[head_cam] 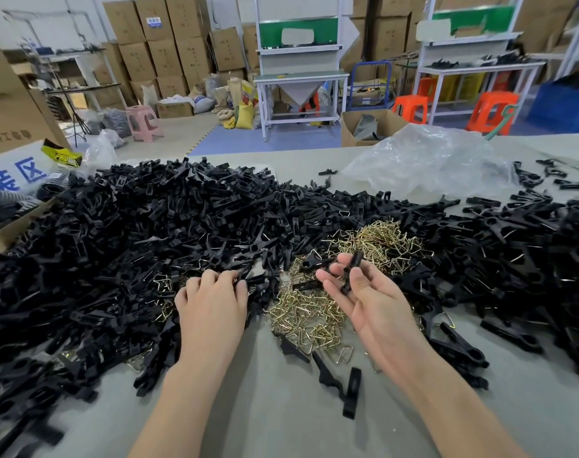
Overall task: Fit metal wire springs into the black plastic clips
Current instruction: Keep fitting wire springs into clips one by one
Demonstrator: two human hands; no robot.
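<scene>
The right hand (364, 295) is turned palm up over the table (281, 418), and its fingers are half curled around 1 black clip (352, 272). The long axis of this clip runs almost straight away from the person. Its far end points away and a little to the right, and its near end lies against the fingers. Just below this hand and to its left is a heap of gold wire springs (306, 317). A second heap (387, 242) is further back.

The left hand (212, 302) is palm down with bent fingers. Its fingertips go into the pile of black clips (132, 233), near some springs. I cannot tell if they pinch anything.

2 loose clip pieces (351, 391) lie on the bare table close to the person. A clear plastic bag (423, 160) lies at the far right.
</scene>
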